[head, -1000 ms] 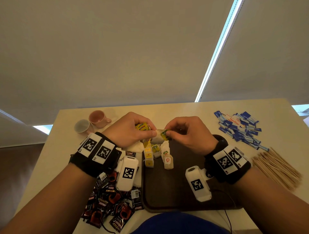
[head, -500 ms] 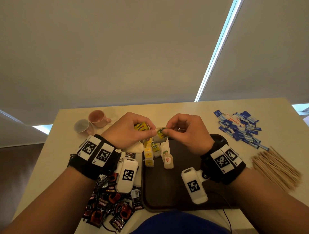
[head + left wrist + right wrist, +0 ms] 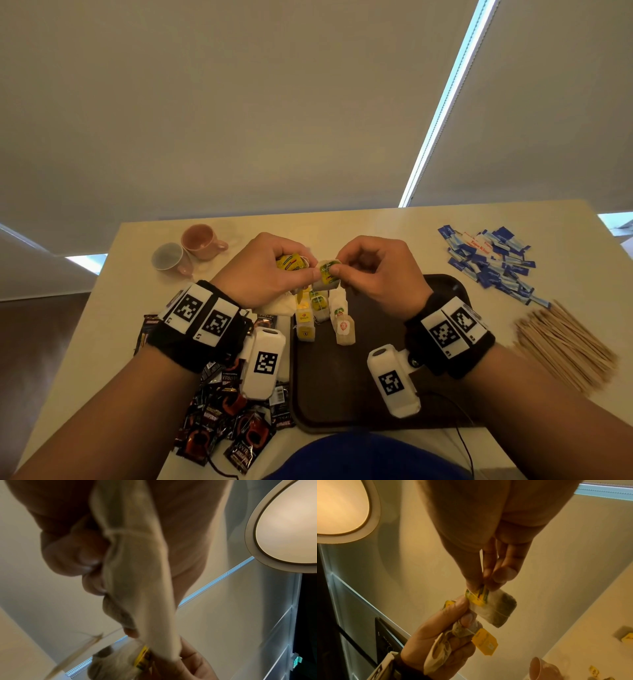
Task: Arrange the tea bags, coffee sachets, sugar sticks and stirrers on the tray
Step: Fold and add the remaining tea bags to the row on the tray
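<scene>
Above the far edge of the dark brown tray both hands meet over one tea bag. My right hand pinches its yellow-green tag between thumb and fingertips, the bag hanging under it. My left hand grips a bunch of tea bags with yellow tags and its thumb touches the shared tag. Several tea bags lie in two short rows at the tray's far left.
Black and red coffee sachets are heaped left of the tray. Blue sugar sticks lie at the far right, wooden stirrers nearer on the right. Two cups stand at the far left of the table.
Both hands have lifted a little and moved slightly away from me, still joined over the same tea bag. The bags on the tray have not moved.
</scene>
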Motion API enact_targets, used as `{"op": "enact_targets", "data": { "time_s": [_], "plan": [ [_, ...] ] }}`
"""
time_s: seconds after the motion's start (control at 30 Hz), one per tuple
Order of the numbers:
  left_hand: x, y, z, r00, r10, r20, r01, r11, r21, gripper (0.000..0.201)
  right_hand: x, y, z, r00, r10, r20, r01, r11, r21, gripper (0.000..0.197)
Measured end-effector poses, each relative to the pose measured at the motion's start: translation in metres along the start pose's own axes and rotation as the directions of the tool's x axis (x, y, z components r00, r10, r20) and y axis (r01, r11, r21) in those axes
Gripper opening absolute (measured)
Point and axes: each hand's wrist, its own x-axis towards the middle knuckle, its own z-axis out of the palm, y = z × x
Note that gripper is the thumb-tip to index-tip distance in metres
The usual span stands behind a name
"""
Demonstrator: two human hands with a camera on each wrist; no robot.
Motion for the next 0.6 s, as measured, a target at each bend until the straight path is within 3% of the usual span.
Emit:
{"op": "enact_targets", "data": {
  "time_s": [0.2, 0.27, 0.43, 0.6],
  "plan": [
    [0.002, -0.005, 0.004, 1.0, 0.013, -0.003, -0.013, 1.0, -0.013, 0.004, 0.0, 0.002, 0.002, 1.0, 0.007, -0.019, -0.008, 1.0, -0.02, 0.014],
    [0.004, -0.014, 0.006, 0.999, 0.017, -0.028, -0.018, 0.999, -0.032, 0.004, 0.001, 0.003, 0.002, 1.0, 0.01, 0.028, -0.009, 0.999, -0.038, 0.016],
    [0.004, -0.029, 0.014, 0.999, -0.022, -0.046, 0.022, 1.0, -0.013, 0.002, 0.011, 0.014, 0.0, 0.982, 0.036, 0.187, 0.02, 0.958, -0.287, 0.008],
    [0.005, -0.046, 0.012, 0.989, -0.069, -0.132, 0.059, 0.995, -0.077, 0.003, 0.025, 0.06, 0.015, 0.958, 0.204, 0.2, -0.108, 0.908, -0.406, 0.008]
  ]
}}
